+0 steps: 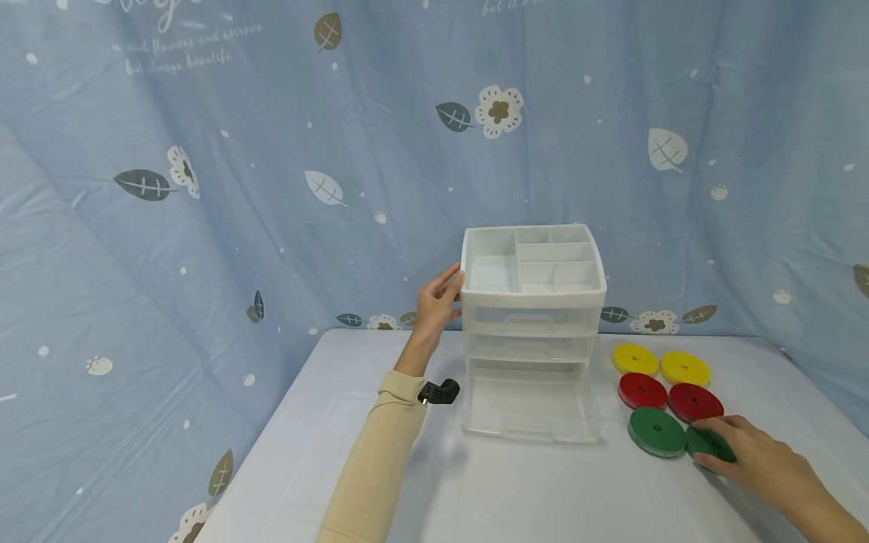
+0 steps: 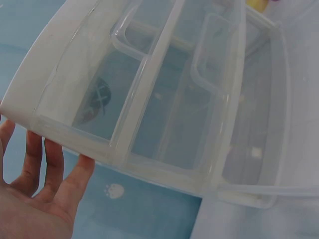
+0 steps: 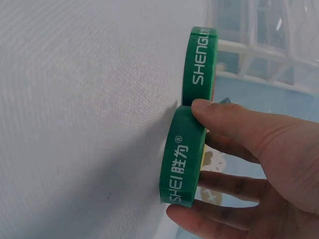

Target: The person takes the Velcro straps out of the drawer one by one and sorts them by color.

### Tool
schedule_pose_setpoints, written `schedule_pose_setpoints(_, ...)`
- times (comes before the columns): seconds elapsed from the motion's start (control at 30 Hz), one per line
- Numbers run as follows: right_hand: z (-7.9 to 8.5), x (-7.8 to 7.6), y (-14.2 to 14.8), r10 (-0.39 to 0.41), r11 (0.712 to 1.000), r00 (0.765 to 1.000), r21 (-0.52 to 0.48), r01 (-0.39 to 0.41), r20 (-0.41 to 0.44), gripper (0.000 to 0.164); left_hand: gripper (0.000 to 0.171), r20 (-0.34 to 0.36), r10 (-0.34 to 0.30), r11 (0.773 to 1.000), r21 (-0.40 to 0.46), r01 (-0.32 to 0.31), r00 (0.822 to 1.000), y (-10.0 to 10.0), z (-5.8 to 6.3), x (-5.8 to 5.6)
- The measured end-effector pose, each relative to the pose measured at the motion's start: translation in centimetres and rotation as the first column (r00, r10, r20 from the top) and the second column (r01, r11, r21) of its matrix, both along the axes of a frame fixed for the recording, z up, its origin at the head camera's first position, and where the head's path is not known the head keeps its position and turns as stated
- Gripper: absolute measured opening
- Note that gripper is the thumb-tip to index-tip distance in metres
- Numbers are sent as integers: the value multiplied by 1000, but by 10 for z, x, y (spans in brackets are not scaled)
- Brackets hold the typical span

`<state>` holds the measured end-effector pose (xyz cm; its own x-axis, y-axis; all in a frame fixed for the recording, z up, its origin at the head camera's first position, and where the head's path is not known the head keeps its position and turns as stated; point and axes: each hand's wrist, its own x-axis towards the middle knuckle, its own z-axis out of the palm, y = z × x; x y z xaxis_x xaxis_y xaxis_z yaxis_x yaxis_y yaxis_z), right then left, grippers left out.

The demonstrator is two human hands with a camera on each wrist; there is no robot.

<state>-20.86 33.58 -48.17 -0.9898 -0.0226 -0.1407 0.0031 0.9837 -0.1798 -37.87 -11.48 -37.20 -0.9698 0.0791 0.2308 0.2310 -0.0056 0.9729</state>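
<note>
A white-framed drawer unit with clear drawers stands on the table, its bottom drawer pulled out toward me. My left hand is at the unit's upper left side; in the left wrist view its fingertips rest against the side wall with the palm off it. At the right, my right hand holds the nearer-right green tape roll by its edge, thumb on one side and fingers round the other. White lettering shows on this roll. A second green tape roll lies right beside it.
Beyond the green rolls lie two red rolls and two yellow rolls, in paired rows. The unit's top has a divided tray. A blue patterned curtain hangs behind the white-covered table.
</note>
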Motion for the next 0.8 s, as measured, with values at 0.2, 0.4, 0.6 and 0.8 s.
schedule_pose_setpoints(0.2, -5, -2, 2, -12, 1000, 1000, 0, 12, 6, 82, 46, 0, -29, 999, -15, 29, 1000, -1, 17, 17)
schedule_pose_setpoints(0.4, -5, -3, -1, -1, 1000, 1000, 19, 1, -2, 81, 42, -15, 0, 1000, -3, 0, 1000, 0, 7, 10)
schedule_pose_setpoints(0.6, 12, 6, -27, 39, 999, 991, 28, -35, -132, 67, 44, -26, 22, 1000, -9, -22, 999, 1, -2, 2)
schedule_pose_setpoints(0.8, 20, 12, -74, 98, 978, 968, -158, -137, -230, 42, 45, -33, 16, 1000, -4, -16, 999, 1, -2, 1)
